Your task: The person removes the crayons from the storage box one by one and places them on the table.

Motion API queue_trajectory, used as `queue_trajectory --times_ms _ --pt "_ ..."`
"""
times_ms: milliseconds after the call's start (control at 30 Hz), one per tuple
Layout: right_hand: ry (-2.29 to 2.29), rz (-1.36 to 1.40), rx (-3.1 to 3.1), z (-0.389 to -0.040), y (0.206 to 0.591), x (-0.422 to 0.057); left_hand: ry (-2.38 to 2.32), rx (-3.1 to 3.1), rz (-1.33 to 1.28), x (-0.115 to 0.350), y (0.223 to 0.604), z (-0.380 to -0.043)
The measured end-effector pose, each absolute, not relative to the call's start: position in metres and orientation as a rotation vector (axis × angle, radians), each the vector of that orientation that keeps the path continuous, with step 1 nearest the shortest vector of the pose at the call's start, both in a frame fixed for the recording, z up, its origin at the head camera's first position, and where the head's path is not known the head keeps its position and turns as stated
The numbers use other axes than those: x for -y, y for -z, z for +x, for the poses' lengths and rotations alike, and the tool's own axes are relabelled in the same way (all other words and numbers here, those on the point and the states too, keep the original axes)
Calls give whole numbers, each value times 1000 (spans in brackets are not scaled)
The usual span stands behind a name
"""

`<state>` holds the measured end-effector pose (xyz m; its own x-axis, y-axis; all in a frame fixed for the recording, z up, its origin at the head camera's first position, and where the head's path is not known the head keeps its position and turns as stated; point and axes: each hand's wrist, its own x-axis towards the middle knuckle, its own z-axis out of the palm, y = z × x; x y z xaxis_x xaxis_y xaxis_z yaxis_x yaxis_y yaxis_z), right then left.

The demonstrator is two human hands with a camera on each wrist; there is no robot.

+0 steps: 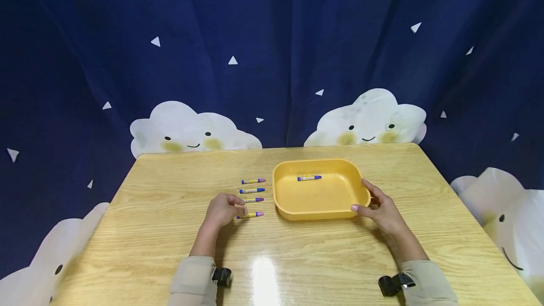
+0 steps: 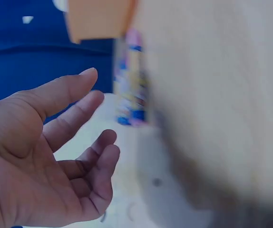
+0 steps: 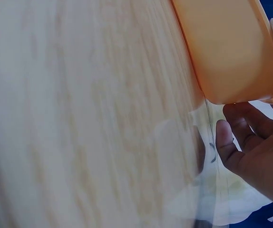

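My left hand [image 1: 222,209] hovers over the nearer end of a column of crayons, thumb and forefinger apart with nothing between them. In that column, a pink crayon [image 1: 257,214] lies nearest, then a purple crayon [image 1: 256,199], a blue crayon [image 1: 252,191] and another pinkish one [image 1: 253,181] farthest back. All wear yellow-and-blue wrappers; the left wrist view shows them blurred. My right hand [image 1: 384,214] holds the right end of a yellow plastic tray [image 1: 316,215], thumb on the front corner, fingers at the side. Inside the tray, toward the back, lies one blue-tipped crayon [image 1: 309,178].
The light wooden table [image 1: 148,244] reaches back to a dark blue curtain [image 1: 263,27] printed with clouds and white triangles. A bright reflection shows near its front edge. Each wrist wears a black strapped camera, such as the left camera [image 1: 222,276].
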<state>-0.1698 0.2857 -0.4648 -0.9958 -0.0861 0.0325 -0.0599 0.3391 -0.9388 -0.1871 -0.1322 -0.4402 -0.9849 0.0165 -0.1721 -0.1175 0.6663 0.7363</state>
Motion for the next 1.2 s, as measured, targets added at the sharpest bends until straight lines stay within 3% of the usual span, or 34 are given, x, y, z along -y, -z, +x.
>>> queue_trajectory --times_ms 667,1200 --pt "1787 -133 -2559 -171 470 -285 -1787 -2480 182 79 411 -203" --pt "1854 -119 -2509 -169 468 -285 -1870 -2480 302 33 409 -223"
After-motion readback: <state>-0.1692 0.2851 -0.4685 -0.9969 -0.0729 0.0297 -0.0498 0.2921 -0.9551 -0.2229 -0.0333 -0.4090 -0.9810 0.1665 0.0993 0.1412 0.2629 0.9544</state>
